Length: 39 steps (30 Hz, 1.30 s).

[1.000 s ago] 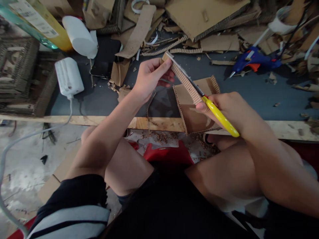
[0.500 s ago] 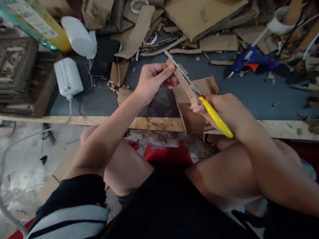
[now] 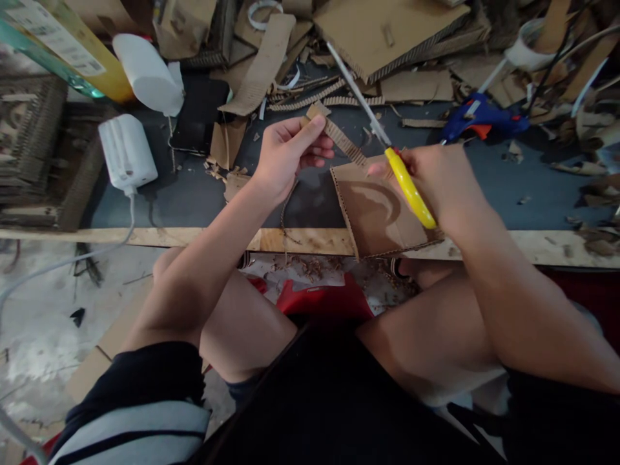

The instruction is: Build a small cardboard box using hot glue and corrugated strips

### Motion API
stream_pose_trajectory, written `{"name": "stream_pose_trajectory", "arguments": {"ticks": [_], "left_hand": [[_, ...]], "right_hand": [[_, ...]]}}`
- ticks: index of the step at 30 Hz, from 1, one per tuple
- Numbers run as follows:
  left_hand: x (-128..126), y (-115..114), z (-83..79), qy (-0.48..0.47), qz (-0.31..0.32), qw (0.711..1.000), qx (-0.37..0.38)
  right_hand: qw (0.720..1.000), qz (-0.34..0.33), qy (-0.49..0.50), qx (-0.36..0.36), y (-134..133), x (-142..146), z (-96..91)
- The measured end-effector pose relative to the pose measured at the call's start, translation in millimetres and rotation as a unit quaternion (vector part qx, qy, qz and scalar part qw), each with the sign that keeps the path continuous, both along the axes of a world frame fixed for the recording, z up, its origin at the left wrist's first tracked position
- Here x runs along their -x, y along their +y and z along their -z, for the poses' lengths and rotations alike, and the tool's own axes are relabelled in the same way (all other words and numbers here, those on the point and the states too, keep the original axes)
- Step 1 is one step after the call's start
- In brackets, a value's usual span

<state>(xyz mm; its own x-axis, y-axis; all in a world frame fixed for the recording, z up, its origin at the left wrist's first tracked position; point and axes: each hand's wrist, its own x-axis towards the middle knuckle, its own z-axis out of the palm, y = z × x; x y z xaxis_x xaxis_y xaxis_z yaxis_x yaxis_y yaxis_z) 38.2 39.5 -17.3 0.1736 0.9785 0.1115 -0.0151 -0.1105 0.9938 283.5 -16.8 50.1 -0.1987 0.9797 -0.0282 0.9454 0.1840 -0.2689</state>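
Note:
Between thumb and fingers, my left hand (image 3: 295,152) pinches one end of a narrow corrugated cardboard strip (image 3: 345,141). The strip slants down to the right from that grip. My right hand (image 3: 436,177) is wrapped round the yellow handle of a pair of scissors (image 3: 409,190). Their blades point up and to the left, pressed close together and apart from the strip. My right thumb is near the strip's lower end; whether it touches is unclear. Below both hands, a square cardboard piece with raised edges (image 3: 372,216) lies at the table's front edge.
Cardboard sheets (image 3: 387,32) and scraps pile up at the back. A blue glue gun (image 3: 484,117) lies at right. On the left are a black phone (image 3: 198,116), a white corded adapter (image 3: 128,152), a white bottle (image 3: 148,74) and stacked cardboard frames (image 3: 29,148).
The scissors have come away from the strip, rising with their blades more upright. The strip now looks narrower or turned. My left hand has shifted slightly left.

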Motion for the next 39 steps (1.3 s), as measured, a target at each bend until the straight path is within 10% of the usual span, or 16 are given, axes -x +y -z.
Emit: {"name": "stream_pose_trajectory", "arguments": {"ticks": [8, 27, 31, 35, 39], "left_hand": [[6.2, 9.7, 9.8, 0.077, -0.032, 0.996, -0.013], [-3.2, -10.3, 3.7, 0.050, -0.073, 0.996, -0.033], [-3.8, -9.3, 14.9, 0.134, -0.049, 0.988, -0.065], [-10.1, -17.9, 13.8, 0.184, -0.001, 0.972, -0.148], [-16.1, -32.1, -1.0, 0.288, 0.165, 0.901, -0.278]], "right_hand": [[0.979, 0.166, -0.112, -0.039, 37.7, -24.0, -12.2], [0.978, 0.007, 0.109, -0.178, 46.7, -29.9, 0.6], [0.978, -0.103, 0.178, -0.044, 31.9, -20.2, -2.0], [0.985, -0.057, 0.138, -0.088, 33.4, -20.4, -1.0], [0.994, -0.073, 0.070, -0.044, 35.6, -27.9, 1.7]]}}
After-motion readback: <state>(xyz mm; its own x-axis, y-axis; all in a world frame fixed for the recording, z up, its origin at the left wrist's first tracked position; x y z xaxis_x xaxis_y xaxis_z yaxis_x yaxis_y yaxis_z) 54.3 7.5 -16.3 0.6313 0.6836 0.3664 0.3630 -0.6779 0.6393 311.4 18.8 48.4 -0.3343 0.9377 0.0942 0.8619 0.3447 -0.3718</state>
